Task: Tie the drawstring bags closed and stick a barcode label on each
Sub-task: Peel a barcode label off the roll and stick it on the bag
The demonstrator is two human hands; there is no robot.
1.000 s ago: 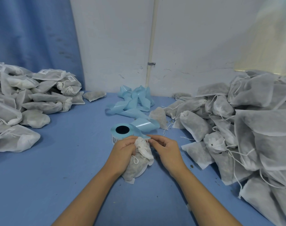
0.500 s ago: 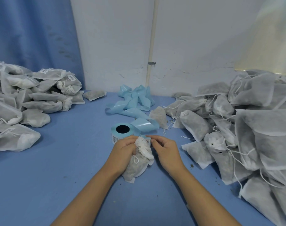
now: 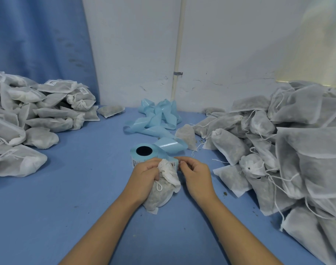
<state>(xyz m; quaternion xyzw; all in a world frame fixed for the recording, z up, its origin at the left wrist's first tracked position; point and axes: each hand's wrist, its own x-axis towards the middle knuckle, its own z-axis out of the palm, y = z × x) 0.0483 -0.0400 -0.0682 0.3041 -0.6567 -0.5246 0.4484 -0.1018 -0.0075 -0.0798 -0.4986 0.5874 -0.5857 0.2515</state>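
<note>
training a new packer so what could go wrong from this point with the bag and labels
The left hand grips the bag at its bunched neck; if it slackens, the neck may reopen. The right hand is at the label roll right beside that crumpled fabric, so a label might crease or stick wrongly.

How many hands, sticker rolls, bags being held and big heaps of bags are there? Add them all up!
Hands: 2, the left hand and the right hand
Rolls: 1, the barcode label roll
Bags being held: 1, the drawstring bag gripped by the left hand
Heaps of bags: 2, the left heap and the right heap
Total: 6
</note>
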